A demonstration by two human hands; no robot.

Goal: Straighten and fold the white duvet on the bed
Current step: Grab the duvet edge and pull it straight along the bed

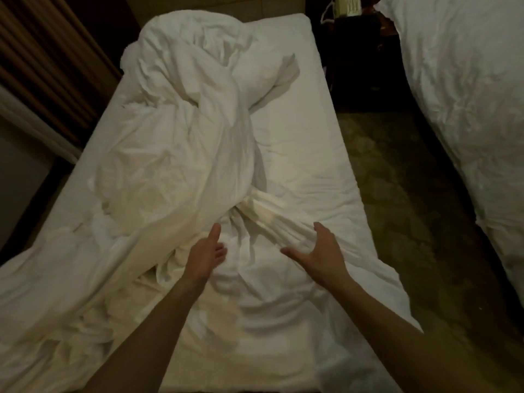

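Duvet point(175, 154) lies bunched and twisted along the bed's point(312, 165) left half. Left hand point(208, 252) and right hand point(320, 252) are spread, gripping nothing. We judge it soft, bulky, light; grab the near twisted edge.

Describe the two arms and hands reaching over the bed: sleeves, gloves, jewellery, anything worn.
Both forearms are bare as far as the frame shows; no sleeve or cuff is in view. The left hand and the right hand wear no gloves. No watch, bracelet or ring shows on either wrist or on the fingers, though the light is dim and the picture soft, so small items could be missed.
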